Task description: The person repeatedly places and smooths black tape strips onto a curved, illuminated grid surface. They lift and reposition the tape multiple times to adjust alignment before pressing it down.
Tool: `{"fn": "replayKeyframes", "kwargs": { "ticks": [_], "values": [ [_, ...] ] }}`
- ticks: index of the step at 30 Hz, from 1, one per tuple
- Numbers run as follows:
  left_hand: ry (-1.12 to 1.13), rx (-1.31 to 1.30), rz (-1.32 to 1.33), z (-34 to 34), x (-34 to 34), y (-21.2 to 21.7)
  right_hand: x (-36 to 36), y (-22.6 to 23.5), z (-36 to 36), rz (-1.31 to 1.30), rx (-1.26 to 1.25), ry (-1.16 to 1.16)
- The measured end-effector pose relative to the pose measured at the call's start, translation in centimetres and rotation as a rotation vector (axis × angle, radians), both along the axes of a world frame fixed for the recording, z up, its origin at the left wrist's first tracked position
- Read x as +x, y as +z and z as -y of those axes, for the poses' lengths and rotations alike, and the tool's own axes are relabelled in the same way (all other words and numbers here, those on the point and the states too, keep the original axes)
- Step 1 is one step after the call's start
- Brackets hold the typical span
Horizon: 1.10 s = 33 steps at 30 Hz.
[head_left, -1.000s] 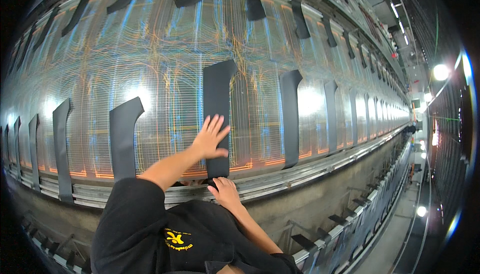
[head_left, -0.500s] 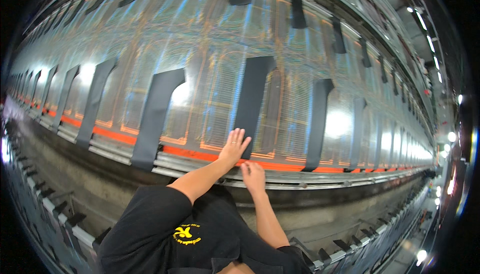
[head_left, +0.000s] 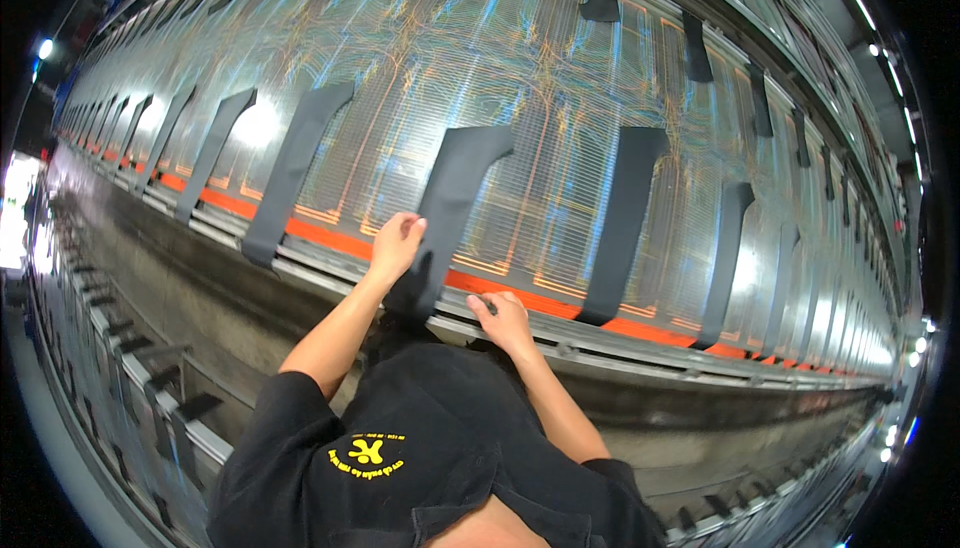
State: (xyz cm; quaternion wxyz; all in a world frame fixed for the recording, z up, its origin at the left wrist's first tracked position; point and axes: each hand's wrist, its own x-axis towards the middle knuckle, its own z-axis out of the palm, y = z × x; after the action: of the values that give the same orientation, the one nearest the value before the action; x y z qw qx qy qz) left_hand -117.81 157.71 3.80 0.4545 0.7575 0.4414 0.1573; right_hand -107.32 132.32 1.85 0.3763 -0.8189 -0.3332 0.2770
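Observation:
Several long dark strips with a hooked upper end lie across a wide glossy sheet with fine coloured lines. The nearest strip runs down over an orange band and past the metal rail, between my two hands. My left hand is closed, its curled fingertips at that strip's left edge; what they hold, if anything, is hidden. To the strip's right, my right hand is above the rail, thumb and fingers pinched round a small dark thing too small to name.
Another dark strip lies right of my hands, and one to the left. The orange band follows the sheet's near edge above the metal rail. A lower rail with dark clips stands at the left.
My view and body have shifted left along the rail, to the neighbouring strip. My left hand, flat on a strip before, is now curled. The right hand now pinches a small dark thing.

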Motion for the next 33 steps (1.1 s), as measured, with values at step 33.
{"fn": "replayKeyframes", "kwargs": {
  "ticks": [33],
  "values": [
    [-0.652, -1.016, 0.026, -28.7, 33.1, 2.3, 1.0, 9.6, -13.1, -0.571, -0.122, -0.538]
  ]
}}
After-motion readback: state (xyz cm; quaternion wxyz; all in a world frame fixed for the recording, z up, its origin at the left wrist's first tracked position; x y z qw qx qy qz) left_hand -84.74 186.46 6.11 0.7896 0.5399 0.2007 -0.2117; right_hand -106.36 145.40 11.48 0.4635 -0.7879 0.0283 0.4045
